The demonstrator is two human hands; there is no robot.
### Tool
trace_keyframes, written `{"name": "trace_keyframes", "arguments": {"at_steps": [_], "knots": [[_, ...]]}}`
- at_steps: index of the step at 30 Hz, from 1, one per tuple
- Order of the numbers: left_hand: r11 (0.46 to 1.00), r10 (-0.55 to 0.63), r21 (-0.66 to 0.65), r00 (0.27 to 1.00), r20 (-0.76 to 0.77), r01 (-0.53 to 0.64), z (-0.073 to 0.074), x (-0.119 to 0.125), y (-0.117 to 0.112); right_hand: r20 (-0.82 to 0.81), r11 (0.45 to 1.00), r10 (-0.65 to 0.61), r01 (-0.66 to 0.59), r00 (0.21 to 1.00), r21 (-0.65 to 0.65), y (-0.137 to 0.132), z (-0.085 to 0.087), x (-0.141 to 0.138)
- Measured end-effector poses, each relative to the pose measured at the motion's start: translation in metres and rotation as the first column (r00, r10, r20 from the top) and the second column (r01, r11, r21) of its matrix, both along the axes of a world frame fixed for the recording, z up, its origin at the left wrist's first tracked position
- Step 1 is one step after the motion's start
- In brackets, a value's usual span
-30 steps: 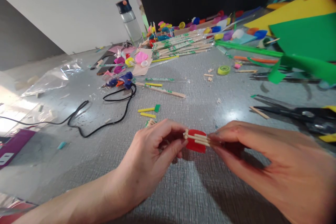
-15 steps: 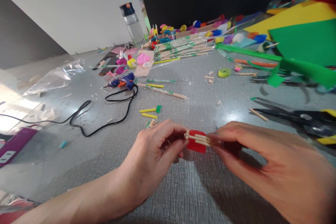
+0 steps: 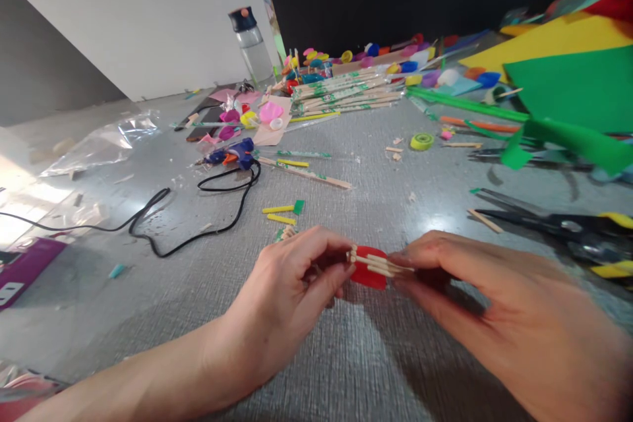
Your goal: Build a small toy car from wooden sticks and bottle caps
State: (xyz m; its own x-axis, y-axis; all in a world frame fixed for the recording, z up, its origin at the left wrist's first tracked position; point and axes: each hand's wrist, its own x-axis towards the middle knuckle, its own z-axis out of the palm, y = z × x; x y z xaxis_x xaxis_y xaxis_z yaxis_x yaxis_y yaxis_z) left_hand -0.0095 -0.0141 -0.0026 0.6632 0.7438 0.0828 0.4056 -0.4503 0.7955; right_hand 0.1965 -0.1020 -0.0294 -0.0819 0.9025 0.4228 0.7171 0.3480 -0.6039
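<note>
Several small wooden sticks sit against a red piece, pinched at their left end by the left hand. Around the right end, the right hand has thumb and fingers narrowly apart; I can't tell whether they grip. On the surface, 2 yellow pieces lie just beyond the left hand, and a black tool with yellow handles lies beyond the right.

Blurred green print on the stick wrappers is unreadable.
</note>
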Motion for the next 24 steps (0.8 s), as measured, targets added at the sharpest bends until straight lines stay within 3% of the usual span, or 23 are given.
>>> {"name": "trace_keyframes", "arguments": {"at_steps": [24], "knots": [[0.999, -0.047, -0.025, 0.998, -0.030, 0.046, 0.0000, -0.0028, 0.0012, -0.001, 1.000, -0.001, 0.001, 1.000, -0.029, 0.0005, 0.0027, -0.0039]]}}
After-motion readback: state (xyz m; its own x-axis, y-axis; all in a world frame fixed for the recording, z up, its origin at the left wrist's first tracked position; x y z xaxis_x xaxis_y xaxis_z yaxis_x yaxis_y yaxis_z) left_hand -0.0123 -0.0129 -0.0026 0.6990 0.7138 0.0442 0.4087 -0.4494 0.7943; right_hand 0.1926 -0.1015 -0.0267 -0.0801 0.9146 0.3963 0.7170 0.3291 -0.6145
